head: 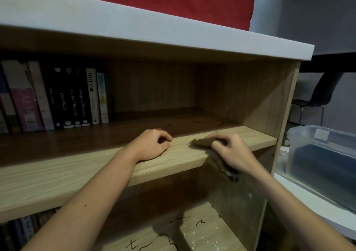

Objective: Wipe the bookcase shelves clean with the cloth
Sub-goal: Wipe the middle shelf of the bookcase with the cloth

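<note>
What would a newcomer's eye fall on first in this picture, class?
The right hand grips a brown cloth on the front edge of the light wooden middle shelf, the left hand resting curled beside it. At its left back stand dark-spined books; black scribbles mark the lower wooden shelf.

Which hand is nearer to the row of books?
Left. The left hand rests on the shelf edge, right of the books; the right hand, holding the cloth, is farther right.

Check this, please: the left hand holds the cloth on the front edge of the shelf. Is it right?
Not quite: it is the right hand that holds the cloth on the front edge of the shelf. The left hand rests on the shelf beside it, without the cloth. The head view shows this.
</note>
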Motion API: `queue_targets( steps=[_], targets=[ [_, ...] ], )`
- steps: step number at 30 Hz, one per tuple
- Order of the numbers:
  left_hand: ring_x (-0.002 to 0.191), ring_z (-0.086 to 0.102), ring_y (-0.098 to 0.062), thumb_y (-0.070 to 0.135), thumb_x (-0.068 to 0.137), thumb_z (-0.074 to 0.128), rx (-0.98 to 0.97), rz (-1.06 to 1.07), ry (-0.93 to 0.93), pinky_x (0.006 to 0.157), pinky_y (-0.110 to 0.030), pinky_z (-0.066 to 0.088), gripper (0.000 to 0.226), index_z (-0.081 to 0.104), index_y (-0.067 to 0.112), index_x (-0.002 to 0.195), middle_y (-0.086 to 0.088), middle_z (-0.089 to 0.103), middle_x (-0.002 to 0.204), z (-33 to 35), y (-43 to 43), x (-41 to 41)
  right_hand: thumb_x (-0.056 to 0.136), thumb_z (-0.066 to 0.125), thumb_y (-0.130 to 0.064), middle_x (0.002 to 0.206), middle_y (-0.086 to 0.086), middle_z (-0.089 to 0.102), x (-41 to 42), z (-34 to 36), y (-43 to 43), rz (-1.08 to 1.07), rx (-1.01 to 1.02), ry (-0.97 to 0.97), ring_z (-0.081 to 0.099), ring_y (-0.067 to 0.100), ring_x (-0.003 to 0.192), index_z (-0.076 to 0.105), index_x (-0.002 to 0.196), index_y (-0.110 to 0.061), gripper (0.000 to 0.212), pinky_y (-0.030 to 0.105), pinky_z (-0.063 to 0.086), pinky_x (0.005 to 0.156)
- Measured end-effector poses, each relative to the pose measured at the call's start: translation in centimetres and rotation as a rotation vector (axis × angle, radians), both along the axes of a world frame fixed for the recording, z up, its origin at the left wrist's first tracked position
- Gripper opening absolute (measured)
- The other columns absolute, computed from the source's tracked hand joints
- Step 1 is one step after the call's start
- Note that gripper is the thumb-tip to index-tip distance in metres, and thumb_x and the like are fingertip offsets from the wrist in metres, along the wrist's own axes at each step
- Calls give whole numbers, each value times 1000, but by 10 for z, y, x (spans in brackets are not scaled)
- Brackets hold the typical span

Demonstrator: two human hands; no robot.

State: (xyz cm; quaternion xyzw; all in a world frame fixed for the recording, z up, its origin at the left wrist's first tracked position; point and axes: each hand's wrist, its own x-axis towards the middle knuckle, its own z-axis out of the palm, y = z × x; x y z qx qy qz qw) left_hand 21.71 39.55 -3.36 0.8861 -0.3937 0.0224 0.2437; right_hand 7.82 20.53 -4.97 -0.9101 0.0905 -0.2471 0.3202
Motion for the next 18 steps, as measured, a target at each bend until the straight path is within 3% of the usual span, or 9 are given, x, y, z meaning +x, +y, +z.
queue_targets(
  steps=[3,5,10,13,15,18],
  targets=[
    [118,50,-14,29,96,45,-20,84,-14,100,-34,43,29,57,26,122,2,55,129,0,0,3,92,49,-28,94,-2,67,1,9,-37,-243,34,-5,62,17,90,59,102,-35,15,44,50,88],
    [115,52,-16,29,96,43,-35,168,-8,99,-36,44,31,54,27,125,0,55,128,1,0,7,90,50,-31,96,-1,66,9,8,-29,-302,-47,21,61,19,94,59,100,-37,15,45,49,88],
    [113,51,-24,27,97,43,-23,351,81,99,-39,42,31,51,21,126,-8,54,125,9,3,16,89,52,-25,104,-7,59,30,10,46,89,-155,47,53,13,98,66,105,-26,21,28,47,85],
    [114,51,-26,23,95,47,-101,355,42,104,-44,37,27,56,20,120,-8,55,124,14,2,24,90,51,-19,92,-6,64,44,28,34,122,-17,69,59,6,87,69,100,-21,21,13,46,67],
    [116,49,-27,28,95,47,-77,361,26,107,-47,32,28,56,20,120,-8,55,124,14,-2,28,91,50,-21,95,-3,65,65,36,18,64,-5,44,60,9,84,67,103,-20,20,19,50,68],
    [118,47,-28,41,94,43,47,344,54,109,-48,29,37,53,21,123,-9,53,127,13,-6,32,93,49,-21,107,5,64,114,50,4,-1,-59,44,61,23,95,64,110,-19,23,37,51,87]
  ],
)
